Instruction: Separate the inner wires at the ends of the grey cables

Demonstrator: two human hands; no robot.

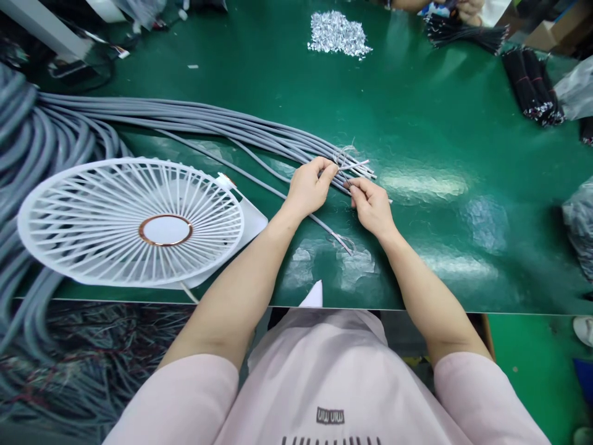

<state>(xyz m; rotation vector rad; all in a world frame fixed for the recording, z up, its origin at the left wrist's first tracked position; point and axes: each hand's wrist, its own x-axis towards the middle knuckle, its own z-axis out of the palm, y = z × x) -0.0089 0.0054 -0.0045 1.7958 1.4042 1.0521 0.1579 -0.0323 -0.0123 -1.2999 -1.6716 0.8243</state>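
Note:
A bundle of grey cables [222,117] runs from the left across the green table, its stripped ends lying near the middle. My left hand [314,183] is closed in a pinch on the end of one grey cable, over the bundle. Just to its right, my right hand [369,201] pinches something thin and dark beside the cable ends; its exact form is too small to tell. The two hands are close but apart. Below them a separate grey cable [319,221] lies with its stripped end and loose threads on the table.
A white fan [167,230] stands left of my forearm. Small silvery pieces [338,34] are heaped at the back. Black wire bundles [530,83] lie at the back right, near another person's hand [470,9]. Thick grey cable coils [46,136] fill the left edge.

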